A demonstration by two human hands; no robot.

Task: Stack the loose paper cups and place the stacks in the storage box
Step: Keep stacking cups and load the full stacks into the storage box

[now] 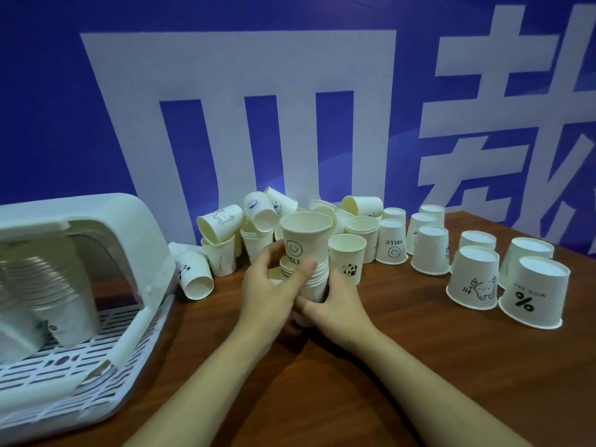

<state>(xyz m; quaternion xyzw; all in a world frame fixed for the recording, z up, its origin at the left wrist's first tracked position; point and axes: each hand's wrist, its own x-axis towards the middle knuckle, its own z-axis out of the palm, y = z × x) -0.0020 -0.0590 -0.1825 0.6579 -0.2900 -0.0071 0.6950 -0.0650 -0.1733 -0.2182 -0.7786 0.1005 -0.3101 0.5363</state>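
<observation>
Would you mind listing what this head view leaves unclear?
- Held stack: lower cups covered by left hand and right hand; count unknowable.
- Storage box: cut off by left edge; cups inside blurred.
- Rear cup pile: cups overlap, hiding each other.

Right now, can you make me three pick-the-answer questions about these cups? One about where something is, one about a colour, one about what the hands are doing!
1. Where is the storage box?
A. At the left of the table
B. At the far right
C. Behind the wall

2. What colour is the table?
A. Green
B. Brown
C. Pink

3. What are the hands doing?
A. Resting flat on the table
B. Waving in the air
C. Both holding one stack of cups

Answers:
1 A, the box stands at the left edge.
2 B, the bare wood is brown.
3 C, the left hand and right hand wrap round the smiley-topped stack of cups.
</observation>
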